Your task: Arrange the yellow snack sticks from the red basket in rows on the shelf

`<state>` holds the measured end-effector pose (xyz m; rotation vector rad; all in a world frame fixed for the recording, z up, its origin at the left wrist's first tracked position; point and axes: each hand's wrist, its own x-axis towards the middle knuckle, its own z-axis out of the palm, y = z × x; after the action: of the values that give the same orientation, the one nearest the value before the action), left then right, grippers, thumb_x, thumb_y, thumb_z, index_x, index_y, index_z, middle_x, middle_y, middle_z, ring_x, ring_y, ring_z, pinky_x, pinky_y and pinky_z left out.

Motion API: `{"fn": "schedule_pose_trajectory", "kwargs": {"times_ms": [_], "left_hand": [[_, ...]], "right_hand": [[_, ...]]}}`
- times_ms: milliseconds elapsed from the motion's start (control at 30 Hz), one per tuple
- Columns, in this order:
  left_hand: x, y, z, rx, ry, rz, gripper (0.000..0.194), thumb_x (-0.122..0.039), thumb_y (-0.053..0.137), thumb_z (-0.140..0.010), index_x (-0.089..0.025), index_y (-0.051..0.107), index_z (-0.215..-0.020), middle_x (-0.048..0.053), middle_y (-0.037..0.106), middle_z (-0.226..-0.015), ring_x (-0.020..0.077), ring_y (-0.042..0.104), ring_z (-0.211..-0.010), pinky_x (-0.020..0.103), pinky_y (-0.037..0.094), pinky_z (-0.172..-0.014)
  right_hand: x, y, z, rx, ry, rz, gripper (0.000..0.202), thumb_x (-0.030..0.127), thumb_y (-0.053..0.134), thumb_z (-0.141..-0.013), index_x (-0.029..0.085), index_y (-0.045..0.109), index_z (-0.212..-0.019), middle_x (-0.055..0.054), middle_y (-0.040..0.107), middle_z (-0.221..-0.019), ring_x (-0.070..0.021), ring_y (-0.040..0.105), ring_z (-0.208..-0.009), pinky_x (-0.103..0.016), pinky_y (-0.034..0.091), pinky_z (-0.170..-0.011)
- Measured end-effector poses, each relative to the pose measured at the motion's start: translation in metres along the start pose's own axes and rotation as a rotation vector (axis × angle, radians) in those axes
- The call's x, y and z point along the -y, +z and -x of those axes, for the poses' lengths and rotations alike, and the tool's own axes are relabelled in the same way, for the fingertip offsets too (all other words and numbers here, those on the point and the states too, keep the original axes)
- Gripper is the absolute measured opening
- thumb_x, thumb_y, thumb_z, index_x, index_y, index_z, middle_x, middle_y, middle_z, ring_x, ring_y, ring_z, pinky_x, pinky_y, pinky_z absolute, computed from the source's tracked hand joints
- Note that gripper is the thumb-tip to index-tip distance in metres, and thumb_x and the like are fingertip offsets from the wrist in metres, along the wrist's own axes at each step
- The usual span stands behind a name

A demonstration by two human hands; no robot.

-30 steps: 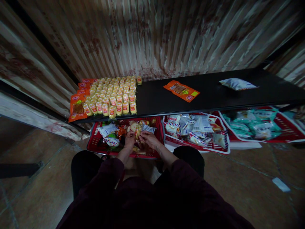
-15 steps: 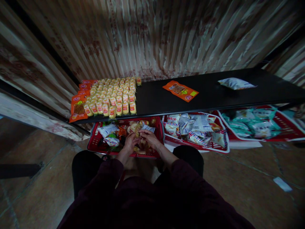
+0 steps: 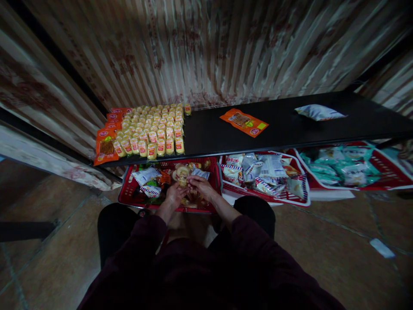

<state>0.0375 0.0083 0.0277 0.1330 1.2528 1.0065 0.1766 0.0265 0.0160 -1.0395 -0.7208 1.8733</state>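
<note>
Over the left red basket [image 3: 129, 193], my left hand [image 3: 174, 194] and my right hand [image 3: 202, 187] come together, fingers closed around a small snack in clear wrapping [image 3: 183, 181]. Its exact kind is too dark to tell. Under and around my fingers lie more yellowish wrapped snacks [image 3: 185, 201]. White packets with striped edges [image 3: 146, 175] rest at the basket's left side, beside something orange and green. Another white packet [image 3: 201, 173] lies just beyond my right hand.
A black shelf [image 3: 206, 131] bears rows of small yellow wrapped cakes [image 3: 153, 129], orange packets [image 3: 106, 146], a single orange packet [image 3: 244, 122] and a white packet [image 3: 320, 112]. Below stand baskets of white packets [image 3: 272, 167] and teal packets [image 3: 353, 174]. My knees flank the left basket.
The wrapped snack between my hands has turned, so that more of its face shows. My left hand has shifted slightly down and left. Nothing on the shelf has moved.
</note>
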Motion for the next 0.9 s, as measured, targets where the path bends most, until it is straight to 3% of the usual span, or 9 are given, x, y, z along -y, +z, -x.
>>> {"fn": "schedule_pose_trajectory", "kwargs": {"times_ms": [100,233,400,567,733,900], "left_hand": [[0.000,0.001,0.001,0.003,0.011,-0.005,0.019,-0.025,0.045,-0.087,-0.013,0.058,-0.082,0.007,0.063,-0.072,0.0131,0.063,-0.064,0.025,0.051,-0.066],[0.000,0.001,0.002,-0.017,0.110,-0.089,0.012,-0.027,0.058,-0.080,-0.016,0.056,-0.086,0.003,0.062,-0.072,0.0116,0.063,-0.062,0.024,0.051,-0.066],[0.006,0.001,0.000,-0.040,0.244,-0.238,0.024,-0.020,0.064,-0.075,-0.018,0.050,-0.094,0.000,0.062,-0.073,0.0089,0.061,-0.056,0.022,0.049,-0.060],[0.016,0.002,-0.007,-0.108,0.384,-0.399,0.030,-0.013,0.065,-0.071,-0.020,0.048,-0.095,-0.003,0.058,-0.075,0.0082,0.059,-0.058,0.021,0.047,-0.058],[0.020,0.001,-0.011,-0.144,0.499,-0.535,0.037,-0.007,0.068,-0.064,-0.020,0.053,-0.095,-0.001,0.058,-0.084,0.0114,0.060,-0.075,0.024,0.049,-0.072],[0.021,0.004,0.000,-0.162,0.651,-0.705,0.034,-0.005,0.066,-0.063,-0.020,0.060,-0.093,0.006,0.055,-0.101,0.0171,0.057,-0.092,0.031,0.046,-0.089]], "right_hand": [[0.002,0.001,0.002,-0.011,0.013,-0.007,0.024,0.025,0.082,-0.059,0.017,0.072,-0.079,-0.001,0.069,-0.073,-0.0097,0.061,-0.065,-0.020,0.046,-0.060],[0.005,0.003,0.005,-0.028,0.017,0.005,0.018,0.024,0.079,-0.064,0.017,0.071,-0.079,-0.001,0.069,-0.075,-0.0105,0.063,-0.067,-0.021,0.048,-0.063],[0.004,0.006,0.006,-0.056,0.092,0.008,0.014,0.026,0.077,-0.070,0.018,0.067,-0.077,-0.001,0.069,-0.072,-0.0108,0.064,-0.064,-0.020,0.049,-0.060],[-0.003,0.004,0.003,-0.045,0.108,0.017,0.026,0.033,0.082,-0.063,0.018,0.064,-0.073,0.002,0.066,-0.066,-0.0095,0.060,-0.061,-0.020,0.048,-0.059],[-0.011,-0.002,-0.003,-0.022,0.024,0.084,0.041,0.047,0.083,-0.052,0.017,0.062,-0.070,0.004,0.062,-0.065,-0.0087,0.056,-0.062,-0.021,0.044,-0.063],[-0.018,-0.007,-0.008,-0.090,-0.043,0.180,0.041,0.047,0.082,-0.051,0.016,0.062,-0.069,0.005,0.062,-0.066,-0.0091,0.055,-0.064,-0.022,0.043,-0.066]]}}
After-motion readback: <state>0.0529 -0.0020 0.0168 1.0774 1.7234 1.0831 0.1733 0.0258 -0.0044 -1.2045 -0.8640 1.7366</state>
